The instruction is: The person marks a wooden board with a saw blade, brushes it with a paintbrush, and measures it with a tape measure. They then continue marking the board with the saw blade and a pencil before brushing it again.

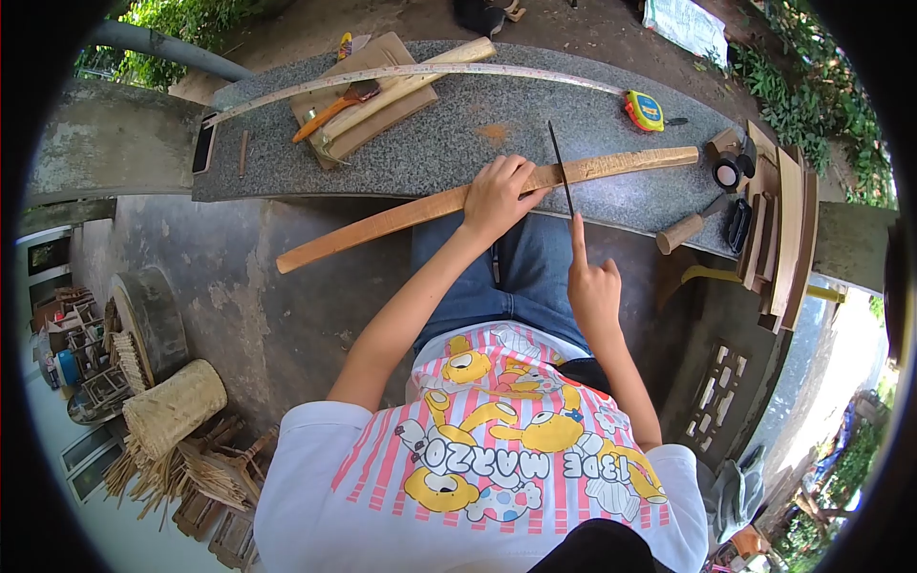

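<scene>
A long, slightly bowed wooden strip lies across the front edge of the stone slab, its left end jutting out past the edge. My left hand is closed over its middle, fingers on top and thumb along the near side. A thin dark saw crosses the strip just right of that hand, seen nearly edge-on. My right hand is wrapped round the saw's near end, index finger stretched along it; the handle is hidden in the fist.
On the speckled stone slab are a yellow tape measure with its tape drawn out, an orange-handled tool on a board, and a phone. A wooden-handled tool and stacked wood pieces sit at the right end.
</scene>
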Motion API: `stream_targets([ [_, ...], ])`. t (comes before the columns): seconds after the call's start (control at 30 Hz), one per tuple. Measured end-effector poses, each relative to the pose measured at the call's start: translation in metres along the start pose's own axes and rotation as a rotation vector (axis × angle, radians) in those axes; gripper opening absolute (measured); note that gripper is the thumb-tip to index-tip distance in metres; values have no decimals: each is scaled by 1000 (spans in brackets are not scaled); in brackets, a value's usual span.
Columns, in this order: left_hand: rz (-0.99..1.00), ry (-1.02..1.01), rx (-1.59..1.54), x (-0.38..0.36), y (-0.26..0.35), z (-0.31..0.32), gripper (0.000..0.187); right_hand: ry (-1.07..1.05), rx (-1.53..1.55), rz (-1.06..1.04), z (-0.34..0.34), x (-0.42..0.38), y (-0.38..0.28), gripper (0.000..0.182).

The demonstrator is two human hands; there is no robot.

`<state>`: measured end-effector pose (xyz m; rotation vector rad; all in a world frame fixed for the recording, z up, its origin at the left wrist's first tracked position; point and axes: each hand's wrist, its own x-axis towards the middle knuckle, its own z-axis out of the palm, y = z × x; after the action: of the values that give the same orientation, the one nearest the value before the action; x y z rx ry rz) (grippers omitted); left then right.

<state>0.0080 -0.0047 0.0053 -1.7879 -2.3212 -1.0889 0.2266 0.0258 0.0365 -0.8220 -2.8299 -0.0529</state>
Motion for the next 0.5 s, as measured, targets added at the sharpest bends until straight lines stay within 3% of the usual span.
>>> stream_targets([
  [0.1,6,50,0,-1,-2,2,37,-66,71,41,-15,-29,0,86],
  [0.37,32,20,0,0,-1,1,37,82,57,-29,26,45,13,91],
  [0.5,45,29,-9,-1,4,-3,38,27,66,26,21,25,8,91],
])
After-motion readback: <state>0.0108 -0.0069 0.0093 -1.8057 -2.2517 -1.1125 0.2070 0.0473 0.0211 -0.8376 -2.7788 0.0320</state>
